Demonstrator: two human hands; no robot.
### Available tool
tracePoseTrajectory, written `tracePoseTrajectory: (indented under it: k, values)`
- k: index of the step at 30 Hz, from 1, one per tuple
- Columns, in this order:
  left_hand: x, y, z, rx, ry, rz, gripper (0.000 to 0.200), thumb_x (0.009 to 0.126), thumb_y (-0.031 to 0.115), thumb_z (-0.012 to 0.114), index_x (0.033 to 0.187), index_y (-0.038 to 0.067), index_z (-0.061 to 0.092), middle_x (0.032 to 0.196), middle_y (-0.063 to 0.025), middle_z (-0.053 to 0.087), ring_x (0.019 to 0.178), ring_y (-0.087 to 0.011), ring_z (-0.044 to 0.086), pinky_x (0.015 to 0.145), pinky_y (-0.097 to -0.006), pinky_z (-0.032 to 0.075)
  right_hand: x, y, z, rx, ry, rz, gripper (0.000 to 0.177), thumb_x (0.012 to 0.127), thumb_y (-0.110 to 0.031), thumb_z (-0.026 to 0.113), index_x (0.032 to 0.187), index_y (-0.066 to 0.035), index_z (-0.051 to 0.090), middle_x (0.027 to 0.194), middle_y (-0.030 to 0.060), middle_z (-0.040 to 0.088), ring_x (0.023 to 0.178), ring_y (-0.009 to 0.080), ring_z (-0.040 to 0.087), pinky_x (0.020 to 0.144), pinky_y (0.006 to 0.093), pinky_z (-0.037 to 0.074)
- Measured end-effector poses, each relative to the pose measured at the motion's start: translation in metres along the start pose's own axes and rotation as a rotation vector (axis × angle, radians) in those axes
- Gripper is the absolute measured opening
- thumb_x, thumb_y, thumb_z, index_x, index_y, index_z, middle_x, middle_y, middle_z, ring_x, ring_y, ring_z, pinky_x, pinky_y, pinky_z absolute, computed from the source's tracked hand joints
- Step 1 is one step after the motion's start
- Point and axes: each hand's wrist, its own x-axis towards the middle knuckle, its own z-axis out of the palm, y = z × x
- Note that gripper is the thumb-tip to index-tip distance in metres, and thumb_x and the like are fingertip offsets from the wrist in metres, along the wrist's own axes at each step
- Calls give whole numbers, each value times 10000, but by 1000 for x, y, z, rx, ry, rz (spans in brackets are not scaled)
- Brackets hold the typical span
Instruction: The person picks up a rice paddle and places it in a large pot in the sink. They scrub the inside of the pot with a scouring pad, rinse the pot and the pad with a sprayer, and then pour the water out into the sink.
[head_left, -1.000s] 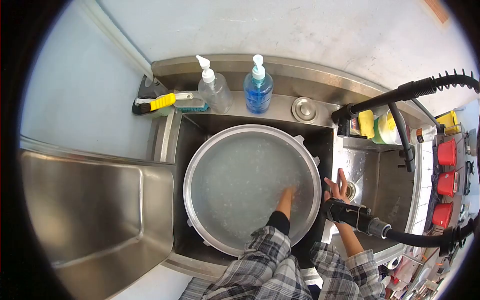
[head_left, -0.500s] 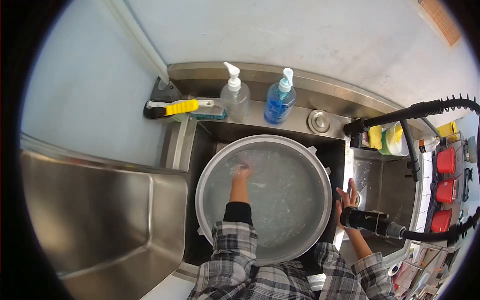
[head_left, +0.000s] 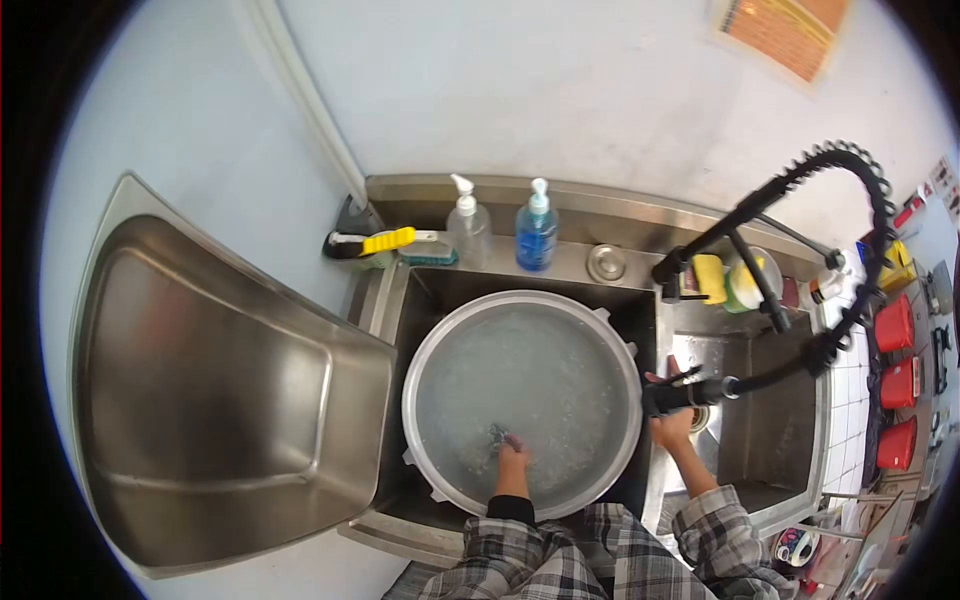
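Note:
A wide round metal pot [head_left: 424, 470] full of cloudy water stands in the left sink basin. My left hand [head_left: 512, 464] reaches into the water near the pot's front side, its fingers closed around a small dark grey, rough clump like a wire scrubber [head_left: 497, 433], partly under water. To the right, over the divider between the basins, my right hand [head_left: 674, 428] is closed about the black faucet spray head [head_left: 690, 396]. Some of its fingers are hidden behind the spray head. The nozzle end points toward the pot's right rim.
Behind the pot stand a clear pump bottle [head_left: 470, 235], a blue pump bottle [head_left: 537, 232] and a metal drain stopper [head_left: 606, 262]. Brushes [head_left: 390, 241] lie at the back left. The spring hose [head_left: 868, 190] arches over the right basin [head_left: 775, 400]. A metal drainboard [head_left: 215, 370] spans the left.
My left hand has moved from the pot's back left to its front, and the grey clump now shows. My right hand's fingers, spread before, have closed at the spray head. The view has shifted.

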Motion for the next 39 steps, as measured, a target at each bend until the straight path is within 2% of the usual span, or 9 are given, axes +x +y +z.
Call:
tracePoseTrajectory:
  k: [5,9,10,18,20,30,32,34,39]
  values:
    - [-51,-62,36,532,22,20,189,866,219,564,917,39,541,862,-83,586,701,-177,586,600,-291,529,-7,5,-2,-297,-14,9,418,771,-238,571,1148,-71,506,1390,169,316,1034,378,533,778,433,480]
    - [-68,-64,49,1436,-500,1184,208,800,187,647,847,54,495,716,-31,584,695,-172,570,652,-256,483,-8,-9,-11,-83,103,26,423,784,-135,566,1197,-107,476,1390,157,308,1173,361,422,897,423,424]
    - [-94,-62,48,1439,-495,1194,208,800,187,647,847,54,495,716,-31,584,695,-172,570,652,-256,483,-7,-9,-12,5,98,17,415,784,-89,554,1192,-108,484,1387,167,301,1224,362,357,962,422,365]
    - [-203,-68,42,1296,-940,758,323,829,190,654,1022,55,433,957,-71,617,876,-126,577,701,-248,463,118,-33,-67,-73,583,-165,418,733,-5,529,1146,-39,468,1258,197,399,1113,371,433,940,421,369]
    - [-239,-79,34,1287,-978,679,358,843,169,631,1101,57,410,1045,-83,594,927,-142,570,730,-259,464,132,-5,-57,-130,289,-127,332,712,25,513,1038,-23,478,1133,186,446,1030,366,461,868,446,405]
    - [-210,-119,51,1126,-1073,237,489,845,15,415,1310,152,350,1238,-90,502,1120,-249,511,912,-433,433,89,-19,-29,-6,409,-89,397,675,84,483,1062,-7,476,1036,187,512,962,386,489,788,419,465]
    - [-216,-124,57,1126,-1120,182,469,850,61,421,1303,162,359,1238,-89,502,1111,-250,514,916,-442,428,63,-4,-6,417,116,-179,435,750,58,498,1166,-42,419,1118,189,468,987,351,518,794,405,467]
    - [-225,-129,63,1122,-1166,126,450,855,108,428,1297,172,368,1239,-87,501,1103,-250,518,921,-450,422,30,-15,-8,1007,-293,233,432,795,13,527,1196,-63,386,1111,164,491,1033,282,525,794,384,487]
    - [-228,-133,72,1163,-968,192,391,893,220,411,1274,130,396,1272,-74,484,1086,-246,512,888,-439,437,-7,-24,-1,1006,-270,194,535,743,-17,659,1190,-66,369,1083,142,517,998,241,546,725,353,521]
